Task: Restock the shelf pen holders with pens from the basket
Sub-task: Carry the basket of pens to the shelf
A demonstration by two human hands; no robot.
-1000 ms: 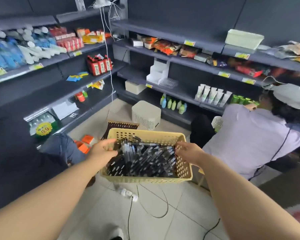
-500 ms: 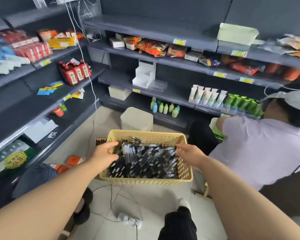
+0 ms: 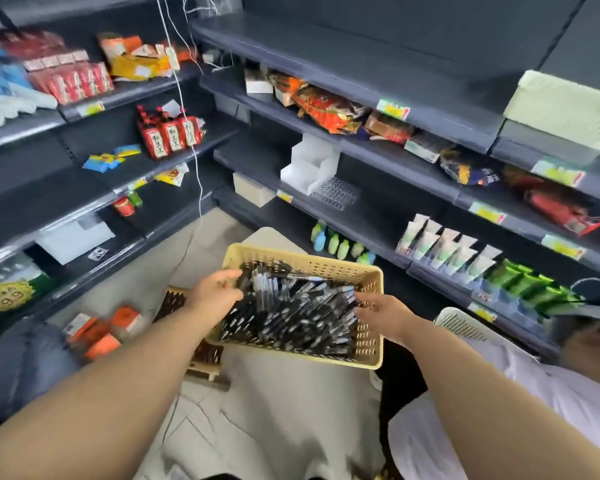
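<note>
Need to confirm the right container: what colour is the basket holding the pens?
Pale yellow basket with perforated walls; head view shows it best.

One wide-angle camera rides on my head, facing forward and down. My left hand point(image 3: 215, 293), my right hand point(image 3: 386, 315) and the basket point(image 3: 373, 341) sit close below; the shelves point(image 3: 368, 220) stand farther ahead.
</note>
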